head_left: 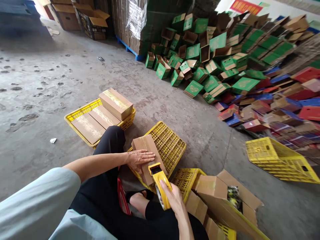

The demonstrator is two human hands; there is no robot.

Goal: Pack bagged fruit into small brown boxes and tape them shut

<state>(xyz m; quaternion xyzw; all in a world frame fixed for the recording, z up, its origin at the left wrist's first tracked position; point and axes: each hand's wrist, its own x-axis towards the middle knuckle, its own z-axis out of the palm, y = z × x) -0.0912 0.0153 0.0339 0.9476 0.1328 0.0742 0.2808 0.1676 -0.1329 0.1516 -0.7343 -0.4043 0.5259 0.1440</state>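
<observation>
The small cardboard box (147, 156), probably light and stiff, is pinned flat by the open left hand (138, 159); the yellow tape gun (160, 181) is gripped by the right hand (175, 198).

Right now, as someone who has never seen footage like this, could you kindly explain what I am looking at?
This is one picture from a camera worn on a person's head, looking down at their own bare hands. The left hand lies flat on a brown carton resting on an overturned yellow crate. The right hand grips a yellow tape dispenser at the carton's near end. Another yellow crate on the concrete floor carries taped cartons. A heap of green, red and blue boxes lies beyond.
</observation>
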